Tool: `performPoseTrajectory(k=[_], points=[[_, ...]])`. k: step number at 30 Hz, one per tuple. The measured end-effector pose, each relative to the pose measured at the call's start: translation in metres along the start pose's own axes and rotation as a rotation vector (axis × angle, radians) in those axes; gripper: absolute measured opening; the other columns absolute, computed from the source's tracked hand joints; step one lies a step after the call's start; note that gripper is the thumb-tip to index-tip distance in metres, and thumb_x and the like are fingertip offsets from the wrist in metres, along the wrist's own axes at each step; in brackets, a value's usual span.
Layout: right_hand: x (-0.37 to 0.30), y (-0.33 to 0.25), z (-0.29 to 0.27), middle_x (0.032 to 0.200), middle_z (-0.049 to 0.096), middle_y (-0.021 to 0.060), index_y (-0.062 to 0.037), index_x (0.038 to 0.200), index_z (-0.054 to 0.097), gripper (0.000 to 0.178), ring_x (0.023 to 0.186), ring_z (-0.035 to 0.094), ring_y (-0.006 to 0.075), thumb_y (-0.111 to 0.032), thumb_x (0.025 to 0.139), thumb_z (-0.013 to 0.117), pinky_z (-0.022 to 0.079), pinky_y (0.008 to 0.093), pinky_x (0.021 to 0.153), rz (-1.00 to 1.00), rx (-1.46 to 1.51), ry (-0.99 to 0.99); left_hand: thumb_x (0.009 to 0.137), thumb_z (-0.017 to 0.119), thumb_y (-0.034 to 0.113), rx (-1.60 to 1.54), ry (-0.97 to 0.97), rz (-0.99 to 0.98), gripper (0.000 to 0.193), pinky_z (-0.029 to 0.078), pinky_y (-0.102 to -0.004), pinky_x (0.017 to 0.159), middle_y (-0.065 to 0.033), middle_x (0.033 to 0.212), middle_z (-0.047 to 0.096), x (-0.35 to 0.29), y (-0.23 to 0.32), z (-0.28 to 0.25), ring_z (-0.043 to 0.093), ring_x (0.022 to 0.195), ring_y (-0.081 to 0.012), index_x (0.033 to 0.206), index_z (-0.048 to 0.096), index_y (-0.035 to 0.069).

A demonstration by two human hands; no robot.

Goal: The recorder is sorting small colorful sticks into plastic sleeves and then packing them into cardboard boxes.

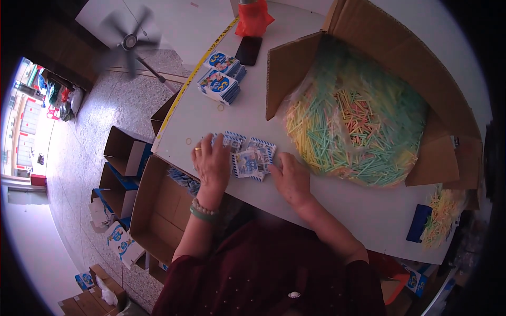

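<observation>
Several small, flat clear packets (252, 162) with blue-striped ends lie in a loose overlapping group on the white table (253, 110). My left hand (212, 162), with a ring and bracelets, is over the group's left side, fingers spread. Its fingertips reach the left packets; any contact beneath the palm is hidden. At the group's right edge rests my right hand (291, 178), loosely curved with thumb and forefinger apart. The thumb is beside the nearest packet, and nothing shows gripped. To the right, a big clear bag (363, 131) of short pastel sticks fills an opened cardboard box (437, 163).
Blue-and-white small boxes (219, 86), a dark phone (249, 51) and a red bag (254, 20) are farther back. An open carton (158, 205) with packets inside stands below the table's left edge. Loose sticks (441, 218) lie far right. A fan (129, 42) stands beyond.
</observation>
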State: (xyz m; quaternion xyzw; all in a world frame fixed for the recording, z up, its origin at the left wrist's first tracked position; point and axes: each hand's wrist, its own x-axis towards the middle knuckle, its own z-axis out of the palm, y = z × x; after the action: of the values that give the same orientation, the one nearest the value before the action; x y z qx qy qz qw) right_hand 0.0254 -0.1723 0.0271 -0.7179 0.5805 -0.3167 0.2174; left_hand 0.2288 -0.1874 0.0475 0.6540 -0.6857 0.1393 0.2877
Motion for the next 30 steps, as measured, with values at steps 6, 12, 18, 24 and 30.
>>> performPoseTrajectory(k=[6, 12, 18, 24, 30], points=[[-0.003, -0.001, 0.007, 0.082, 0.060, 0.0110, -0.0069, 0.103, 0.055, 0.030, 0.074, 0.061, 0.0286, -0.008, 0.077, 0.069, 0.049, 0.0391, 0.065, 0.262, 0.211, -0.091, 0.070, 0.073, 0.032, -0.166, -0.389, 0.121, 0.045, 0.033, -0.0466, 0.093, -0.0127, 0.120, 0.051, -0.007, 0.047, -0.002, 0.047, 0.109, -0.0306, 0.109, 0.062, 0.011], [0.003, -0.002, -0.041, 0.078, 0.057, 0.0097, -0.0050, 0.086, 0.060, 0.010, 0.071, 0.060, 0.0269, 0.000, 0.078, 0.063, 0.046, 0.0359, 0.062, -0.130, 0.307, -0.007, 0.063, 0.079, 0.023, -0.474, -0.449, 0.120, 0.041, 0.035, -0.0497, 0.093, -0.0170, 0.127, 0.050, 0.012, 0.052, -0.022, 0.045, 0.114, -0.0373, 0.099, 0.065, 0.008], [0.016, -0.005, -0.100, 0.074, 0.055, 0.0085, -0.0063, 0.082, 0.061, 0.008, 0.066, 0.058, 0.0246, 0.000, 0.077, 0.064, 0.045, 0.0342, 0.059, -0.155, 0.269, -0.099, 0.082, 0.071, 0.005, -1.388, -0.935, -0.387, 0.010, 0.037, -0.0198, 0.057, 0.0062, 0.068, 0.053, 0.018, 0.073, -0.011, 0.044, 0.067, -0.0013, 0.079, 0.062, -0.001], [0.051, 0.019, -0.149, 0.080, 0.059, 0.0096, -0.0064, 0.087, 0.062, 0.012, 0.072, 0.060, 0.0294, -0.003, 0.077, 0.064, 0.048, 0.0376, 0.063, -0.125, -0.093, 0.199, 0.086, 0.066, 0.004, -1.652, -0.877, -0.696, 0.009, 0.050, -0.0233, 0.069, -0.0006, 0.083, 0.069, 0.009, 0.096, -0.002, 0.061, 0.075, -0.0066, 0.093, 0.071, 0.001], [0.126, 0.071, -0.139, 0.095, 0.063, 0.0159, -0.0019, 0.095, 0.061, 0.019, 0.096, 0.060, 0.0321, -0.013, 0.080, 0.059, 0.049, 0.0422, 0.083, -0.031, -0.660, 0.282, 0.085, 0.066, 0.005, -1.730, -0.909, -0.749, 0.017, 0.054, -0.0300, 0.078, -0.0056, 0.091, 0.071, 0.008, 0.109, 0.000, 0.067, 0.081, -0.0142, 0.101, 0.070, 0.002]])
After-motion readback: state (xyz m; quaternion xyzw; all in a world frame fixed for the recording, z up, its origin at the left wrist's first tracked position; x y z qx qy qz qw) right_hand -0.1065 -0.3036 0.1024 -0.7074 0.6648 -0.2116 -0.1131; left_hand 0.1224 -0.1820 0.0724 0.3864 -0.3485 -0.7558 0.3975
